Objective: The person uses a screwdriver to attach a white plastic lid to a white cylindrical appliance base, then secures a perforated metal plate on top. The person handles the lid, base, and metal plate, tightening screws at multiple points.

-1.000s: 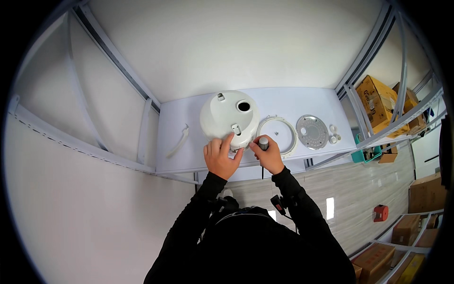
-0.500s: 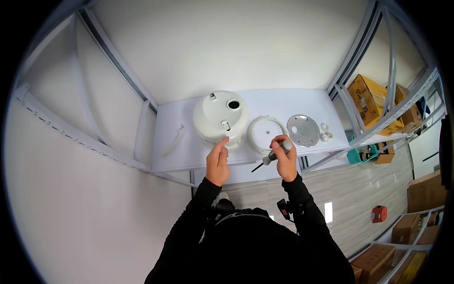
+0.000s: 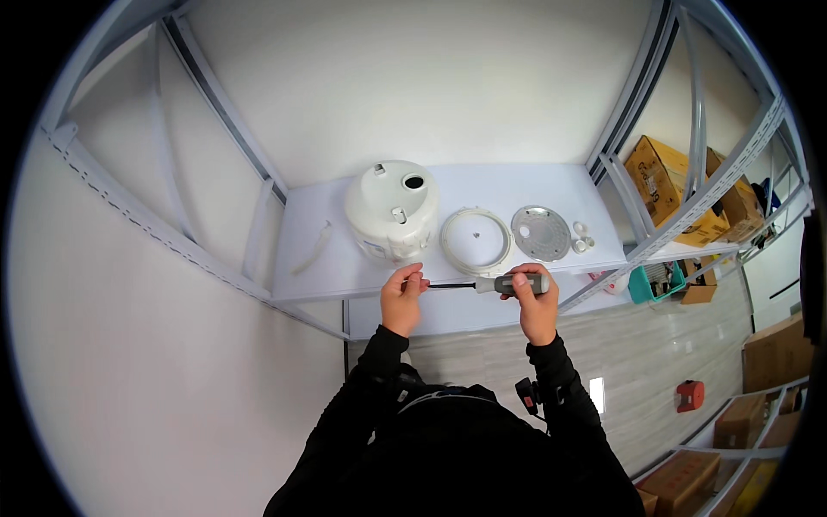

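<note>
White shelf point(image 3: 345, 267) bears cooker point(image 3: 392, 209), ring point(image 3: 476, 241), disc point(image 3: 541, 233); both hands' fingers point(image 3: 412, 277) pinch screwdriver point(image 3: 487, 284).

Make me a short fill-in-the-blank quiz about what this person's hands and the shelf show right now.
1. The right hand grips the handle of a ____.
2. The left hand pinches the tool's ____.
3. The white cooker body has a round ____ in its top.
4. The grey metal disc lies to the ____ of the white ring.

Missing words: screwdriver; tip; hole; right

Both hands point(image 3: 402, 297) point(image 3: 536, 302) raised side by side, fingers curled.
</note>
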A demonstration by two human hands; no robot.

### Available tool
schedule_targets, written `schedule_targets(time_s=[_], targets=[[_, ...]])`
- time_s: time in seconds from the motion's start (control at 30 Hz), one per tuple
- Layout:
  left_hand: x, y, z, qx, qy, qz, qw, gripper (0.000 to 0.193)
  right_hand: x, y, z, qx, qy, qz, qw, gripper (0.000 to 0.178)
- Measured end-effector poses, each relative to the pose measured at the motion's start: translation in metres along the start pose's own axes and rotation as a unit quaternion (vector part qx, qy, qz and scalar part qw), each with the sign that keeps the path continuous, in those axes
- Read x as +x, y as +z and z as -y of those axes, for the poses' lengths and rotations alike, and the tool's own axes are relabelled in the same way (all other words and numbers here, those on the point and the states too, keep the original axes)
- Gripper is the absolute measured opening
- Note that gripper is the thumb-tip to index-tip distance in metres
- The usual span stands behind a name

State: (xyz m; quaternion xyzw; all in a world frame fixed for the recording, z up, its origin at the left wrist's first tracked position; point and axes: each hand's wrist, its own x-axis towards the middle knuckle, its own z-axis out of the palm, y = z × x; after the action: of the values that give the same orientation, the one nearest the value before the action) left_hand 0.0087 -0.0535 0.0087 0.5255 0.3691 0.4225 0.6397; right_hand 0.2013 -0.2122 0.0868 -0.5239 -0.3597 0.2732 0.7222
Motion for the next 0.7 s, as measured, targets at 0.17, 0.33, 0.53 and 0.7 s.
schedule_targets(time_s=[0.17, 0.33, 0.53, 0.7], targets=[[-0.007, 0.015, -0.009, -0.127, -0.046, -0.003, 0.991, 0.026, -0.017, -0.007, 0.001, 0.039, -0.008, -0.007, 0.999, 0.032], [-0.012, 0.019, -0.008, -0.199, -0.049, -0.011, 0.979, 0.026, -0.026, -0.010, 0.000, 0.055, -0.015, -0.004, 0.998, 0.032], [-0.010, 0.019, -0.007, -0.236, -0.045, -0.054, 0.969, 0.025, -0.035, -0.006, -0.008, 0.017, -0.042, 0.016, 0.999, 0.036], [-0.010, 0.017, -0.014, -0.260, -0.024, -0.074, 0.963, 0.021, -0.035, 0.000, -0.011, 0.026, -0.060, 0.035, 0.997, 0.037]])
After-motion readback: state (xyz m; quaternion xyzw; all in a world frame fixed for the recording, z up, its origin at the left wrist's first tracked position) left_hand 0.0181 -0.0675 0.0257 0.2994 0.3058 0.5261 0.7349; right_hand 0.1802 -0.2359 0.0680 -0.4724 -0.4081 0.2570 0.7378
